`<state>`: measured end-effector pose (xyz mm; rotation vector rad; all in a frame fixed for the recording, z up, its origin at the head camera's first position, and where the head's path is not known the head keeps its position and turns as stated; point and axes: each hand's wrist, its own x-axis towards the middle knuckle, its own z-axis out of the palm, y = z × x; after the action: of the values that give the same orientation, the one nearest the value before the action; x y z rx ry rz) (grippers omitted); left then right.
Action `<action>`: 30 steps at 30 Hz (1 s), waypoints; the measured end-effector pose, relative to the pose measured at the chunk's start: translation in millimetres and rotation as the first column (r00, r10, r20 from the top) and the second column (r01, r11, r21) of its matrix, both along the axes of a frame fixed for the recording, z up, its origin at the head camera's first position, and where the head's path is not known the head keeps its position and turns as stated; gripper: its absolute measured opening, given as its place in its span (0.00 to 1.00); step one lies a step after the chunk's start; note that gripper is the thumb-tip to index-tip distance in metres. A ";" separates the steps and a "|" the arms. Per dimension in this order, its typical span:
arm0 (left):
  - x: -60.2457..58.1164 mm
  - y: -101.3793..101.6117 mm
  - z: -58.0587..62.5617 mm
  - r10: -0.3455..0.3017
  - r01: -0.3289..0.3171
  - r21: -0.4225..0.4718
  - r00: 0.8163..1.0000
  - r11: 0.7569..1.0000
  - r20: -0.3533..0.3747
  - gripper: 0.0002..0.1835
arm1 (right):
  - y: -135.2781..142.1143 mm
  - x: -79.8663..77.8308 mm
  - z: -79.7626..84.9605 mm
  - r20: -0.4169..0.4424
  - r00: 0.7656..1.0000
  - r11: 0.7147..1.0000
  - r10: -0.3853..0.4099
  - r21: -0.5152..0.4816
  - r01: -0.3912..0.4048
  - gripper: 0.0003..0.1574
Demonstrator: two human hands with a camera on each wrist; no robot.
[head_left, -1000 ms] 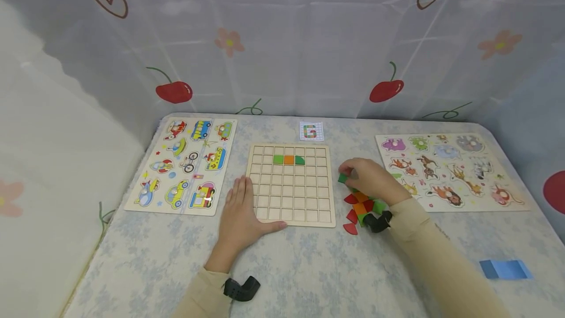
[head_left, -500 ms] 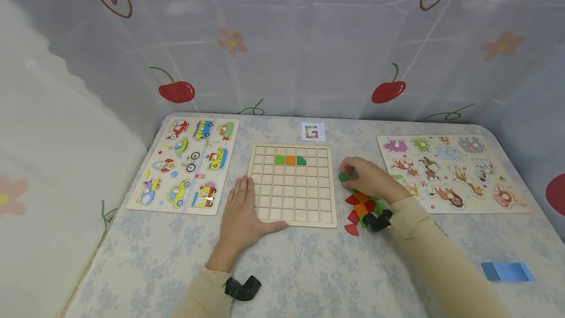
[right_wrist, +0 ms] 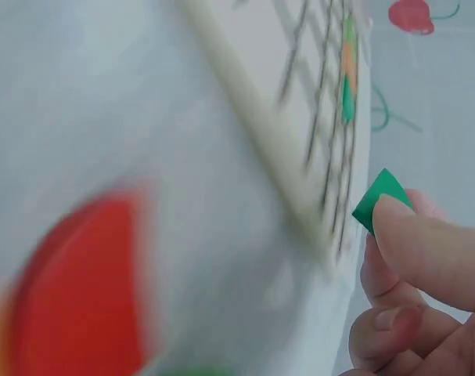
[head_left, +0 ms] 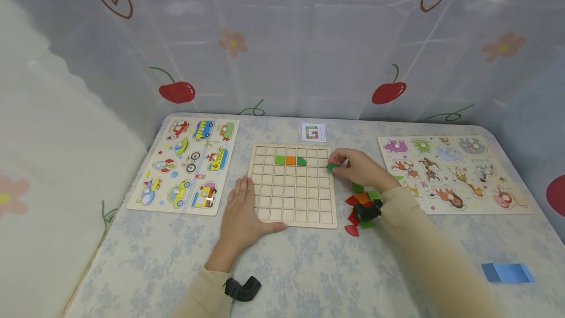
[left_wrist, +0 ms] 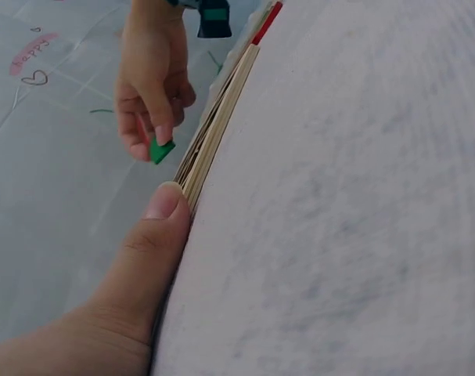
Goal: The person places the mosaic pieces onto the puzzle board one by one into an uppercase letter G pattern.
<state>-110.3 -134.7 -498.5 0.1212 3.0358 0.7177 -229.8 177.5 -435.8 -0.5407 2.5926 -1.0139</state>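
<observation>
Your right hand (head_left: 359, 167), right of centre, pinches a green piece (head_left: 332, 167) near its edge, so it could slip, while your left hand (head_left: 240, 216), thumb spread, touches the grid board (head_left: 290, 193).

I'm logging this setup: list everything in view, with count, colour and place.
Square wooden grid board: one, pale, centre.
Flat placed tiles: three, green-orange-green, far part of board.
Pinched flat tile: one, green, board's right edge.
Loose flat tiles: count unclear, red, orange, green, right of board.
Small card: one, white, patterned, beyond board.
Vehicle puzzle board: one, cream, left.
Animal puzzle board: one, cream, right.
Unidentified object: one, blue, near right.
Floral tablecloth: one, white-blue, underneath.
Printed hangings: count unclear, pale, surrounding.
Sleeves: two, beige, arms.
Wrist devices: two, black, wrists.
Left hand: one, board's left edge.
Right hand: one, pinching tile.
</observation>
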 end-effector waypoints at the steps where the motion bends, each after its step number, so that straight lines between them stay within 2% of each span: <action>1: -0.1 -0.4 0.1 0.002 -0.002 0.006 1.000 1.000 0.006 0.83 | -7.4 -2.7 1.8 0.004 1.000 1.000 0.001 -0.003 -0.001 0.07; 5: -0.5 -1.5 0.2 0.001 -0.002 0.022 1.000 1.000 0.022 0.83 | -40.1 -13.2 6.9 0.024 1.000 1.000 0.020 -0.022 -0.019 0.08; 10: -0.9 -2.0 -0.7 -0.008 0.008 0.023 1.000 1.000 0.015 0.83 | -80.5 -23.3 5.1 0.041 0.997 0.998 0.060 -0.037 -0.059 0.09; 16: 0.0 -3.2 1.3 -0.010 0.010 0.016 1.000 1.000 0.004 0.83 | -120.9 -26.6 2.6 0.068 0.996 0.997 0.051 -0.060 -0.047 0.09; 21: 0.5 -3.2 0.7 -0.009 0.009 0.009 1.000 1.000 -0.006 0.83 | -139.5 -26.3 -0.4 0.051 0.998 0.995 0.026 -0.096 -0.021 0.08; 30: 0.5 -4.2 -1.9 -0.012 0.012 0.007 1.000 1.000 -0.027 0.82 | -153.4 -27.2 -6.4 -0.025 1.000 1.000 0.012 -0.002 -0.012 0.06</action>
<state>-109.8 -138.9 -500.4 0.1501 3.0554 0.7316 -257.0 24.2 -442.3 -0.5720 2.6075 -1.0127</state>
